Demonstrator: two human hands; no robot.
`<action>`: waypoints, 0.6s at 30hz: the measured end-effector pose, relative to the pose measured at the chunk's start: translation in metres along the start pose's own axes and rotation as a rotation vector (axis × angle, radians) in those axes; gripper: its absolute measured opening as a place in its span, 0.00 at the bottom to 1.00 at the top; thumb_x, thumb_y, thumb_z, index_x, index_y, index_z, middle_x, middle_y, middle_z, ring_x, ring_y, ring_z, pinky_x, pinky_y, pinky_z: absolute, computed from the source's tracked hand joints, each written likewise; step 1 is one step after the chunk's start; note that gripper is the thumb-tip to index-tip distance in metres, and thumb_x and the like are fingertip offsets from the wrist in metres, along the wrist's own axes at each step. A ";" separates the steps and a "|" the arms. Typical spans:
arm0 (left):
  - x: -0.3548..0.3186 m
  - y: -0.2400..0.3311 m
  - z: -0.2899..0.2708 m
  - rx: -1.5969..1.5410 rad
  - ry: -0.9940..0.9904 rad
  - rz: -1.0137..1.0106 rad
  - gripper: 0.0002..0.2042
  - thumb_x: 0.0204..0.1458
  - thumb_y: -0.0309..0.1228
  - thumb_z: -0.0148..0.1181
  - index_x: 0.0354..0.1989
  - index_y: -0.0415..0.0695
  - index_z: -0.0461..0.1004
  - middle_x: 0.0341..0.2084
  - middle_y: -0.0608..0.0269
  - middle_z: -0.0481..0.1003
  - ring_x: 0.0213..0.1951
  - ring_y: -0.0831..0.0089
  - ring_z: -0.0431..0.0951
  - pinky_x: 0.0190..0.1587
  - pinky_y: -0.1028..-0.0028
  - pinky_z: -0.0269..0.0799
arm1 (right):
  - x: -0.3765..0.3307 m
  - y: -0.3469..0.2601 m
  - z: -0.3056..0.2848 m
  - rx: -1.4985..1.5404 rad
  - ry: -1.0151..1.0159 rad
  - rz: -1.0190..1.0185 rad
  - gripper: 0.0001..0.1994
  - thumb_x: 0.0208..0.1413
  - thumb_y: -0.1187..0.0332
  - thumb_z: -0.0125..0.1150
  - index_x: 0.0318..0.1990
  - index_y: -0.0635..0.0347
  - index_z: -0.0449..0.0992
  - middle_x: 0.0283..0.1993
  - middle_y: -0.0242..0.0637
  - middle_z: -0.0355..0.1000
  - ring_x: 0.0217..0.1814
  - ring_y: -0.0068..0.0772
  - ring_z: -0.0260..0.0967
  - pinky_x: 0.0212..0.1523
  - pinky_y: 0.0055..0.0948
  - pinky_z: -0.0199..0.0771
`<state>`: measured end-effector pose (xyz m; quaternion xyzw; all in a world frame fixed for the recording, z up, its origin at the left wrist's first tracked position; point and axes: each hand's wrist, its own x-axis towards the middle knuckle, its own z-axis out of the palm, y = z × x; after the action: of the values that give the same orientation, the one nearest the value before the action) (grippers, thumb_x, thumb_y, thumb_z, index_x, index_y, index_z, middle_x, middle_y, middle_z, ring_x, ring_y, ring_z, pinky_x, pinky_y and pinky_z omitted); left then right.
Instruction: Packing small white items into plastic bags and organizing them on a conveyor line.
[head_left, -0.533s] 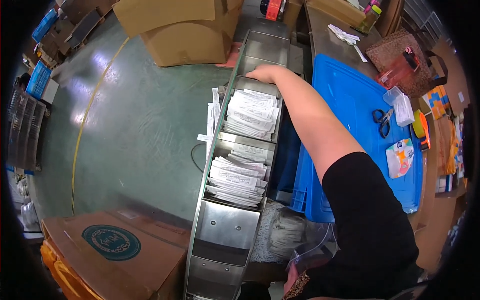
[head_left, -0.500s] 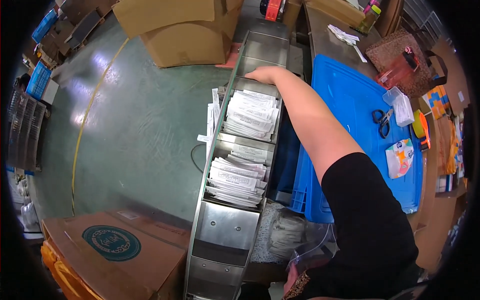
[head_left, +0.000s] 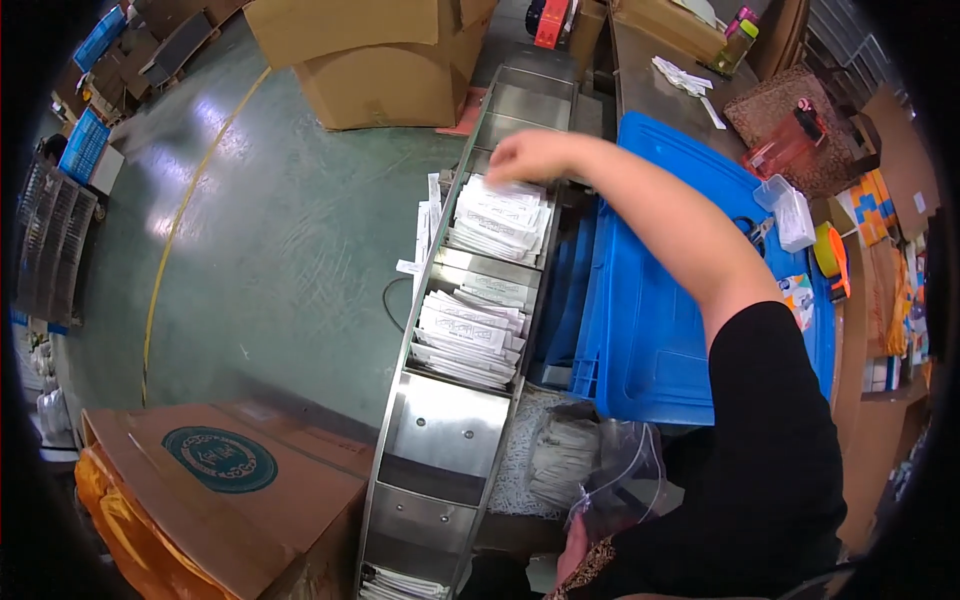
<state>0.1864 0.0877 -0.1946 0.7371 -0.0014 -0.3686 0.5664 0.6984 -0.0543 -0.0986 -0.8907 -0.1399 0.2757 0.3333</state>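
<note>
"Take the head view: what has changed?"

"The right hand was reaching behind the far stack of slim white paper packets half a second ago; now it's above that stack's far end, inside the long silver steel trough. I'd read that as attention coming onto the packets themselves."

"Is its grip closed on one?"

"The fingers look curled, but they're blurred (motion, I suppose), so I can't tell. A second white stack sits nearer in the trough, one compartment closer."

"And the left hand?"

"Partly visible, right of the trough's near end, beside a clear plastic bag; its grip is hidden, so I can't tell."

"Any writing?"

"The packets carry dark print, too small to make out. Left of the trough, a brown cardboard carton bears a round green emblem with pale lettering."
</note>
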 end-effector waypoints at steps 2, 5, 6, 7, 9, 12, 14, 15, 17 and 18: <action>-0.008 0.003 0.005 -0.007 0.016 -0.005 0.40 0.46 0.33 0.53 0.62 0.45 0.31 0.59 0.46 0.46 0.58 0.52 0.54 0.51 0.69 0.59 | -0.006 -0.008 0.021 -0.301 -0.072 0.066 0.48 0.34 0.38 0.59 0.58 0.66 0.52 0.57 0.50 0.56 0.59 0.42 0.54 0.57 0.32 0.54; -0.016 0.004 0.006 -0.001 0.028 0.005 0.40 0.46 0.33 0.53 0.62 0.45 0.31 0.59 0.46 0.46 0.58 0.52 0.54 0.51 0.69 0.59 | 0.004 0.007 0.034 -0.214 -0.092 0.165 0.56 0.30 0.36 0.60 0.62 0.64 0.41 0.62 0.50 0.48 0.64 0.41 0.46 0.60 0.30 0.48; -0.019 0.004 0.005 0.000 0.036 0.004 0.40 0.46 0.33 0.53 0.62 0.45 0.31 0.59 0.46 0.46 0.58 0.52 0.54 0.51 0.69 0.59 | 0.008 0.008 0.041 -0.200 -0.095 0.150 0.56 0.31 0.36 0.59 0.62 0.64 0.40 0.62 0.49 0.46 0.64 0.41 0.45 0.60 0.30 0.47; -0.022 0.005 0.004 0.000 0.043 0.004 0.40 0.46 0.33 0.53 0.62 0.45 0.31 0.59 0.46 0.46 0.58 0.52 0.54 0.51 0.69 0.59 | 0.012 0.009 0.045 -0.187 -0.099 0.136 0.56 0.31 0.36 0.59 0.62 0.65 0.40 0.63 0.49 0.45 0.65 0.41 0.43 0.61 0.30 0.46; -0.028 0.005 0.004 -0.009 0.058 0.002 0.40 0.45 0.33 0.53 0.62 0.45 0.31 0.59 0.46 0.46 0.58 0.52 0.54 0.51 0.69 0.59 | 0.013 0.006 0.047 -0.149 -0.126 0.170 0.56 0.32 0.39 0.61 0.62 0.65 0.37 0.63 0.50 0.45 0.65 0.40 0.42 0.61 0.29 0.46; -0.032 0.008 0.008 -0.039 0.081 -0.001 0.40 0.45 0.32 0.53 0.62 0.45 0.32 0.59 0.46 0.46 0.58 0.52 0.54 0.51 0.69 0.59 | 0.012 0.001 0.057 -0.069 -0.262 0.048 0.61 0.26 0.51 0.72 0.62 0.66 0.32 0.62 0.51 0.47 0.64 0.38 0.44 0.60 0.28 0.45; -0.034 0.011 0.012 -0.059 0.089 -0.001 0.40 0.45 0.32 0.53 0.62 0.45 0.32 0.59 0.46 0.46 0.58 0.52 0.54 0.51 0.69 0.59 | 0.002 -0.004 0.066 -0.131 -0.220 0.032 0.60 0.26 0.53 0.72 0.62 0.66 0.32 0.62 0.50 0.48 0.64 0.36 0.45 0.60 0.29 0.46; -0.036 0.012 0.013 -0.065 0.089 0.000 0.40 0.45 0.32 0.53 0.62 0.45 0.32 0.59 0.46 0.46 0.58 0.52 0.54 0.51 0.69 0.59 | -0.002 -0.006 0.067 -0.184 -0.168 0.018 0.60 0.26 0.55 0.72 0.62 0.66 0.32 0.61 0.49 0.48 0.63 0.35 0.45 0.60 0.29 0.46; -0.040 0.014 0.014 -0.070 0.084 0.006 0.40 0.45 0.32 0.53 0.62 0.45 0.32 0.59 0.46 0.46 0.58 0.52 0.54 0.51 0.69 0.59 | 0.002 0.009 0.067 -0.088 -0.143 -0.009 0.57 0.27 0.58 0.72 0.62 0.64 0.35 0.58 0.47 0.54 0.61 0.34 0.49 0.59 0.28 0.49; -0.041 0.014 0.012 -0.068 0.080 0.012 0.40 0.45 0.32 0.53 0.62 0.45 0.32 0.59 0.46 0.46 0.58 0.52 0.54 0.51 0.69 0.59 | 0.005 0.014 0.064 -0.074 -0.152 -0.022 0.55 0.27 0.60 0.72 0.62 0.63 0.38 0.56 0.46 0.56 0.59 0.34 0.52 0.58 0.28 0.51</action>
<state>0.1561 0.0896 -0.1618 0.7316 0.0294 -0.3355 0.5928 0.6660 -0.0294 -0.1499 -0.8772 -0.1845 0.3336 0.2918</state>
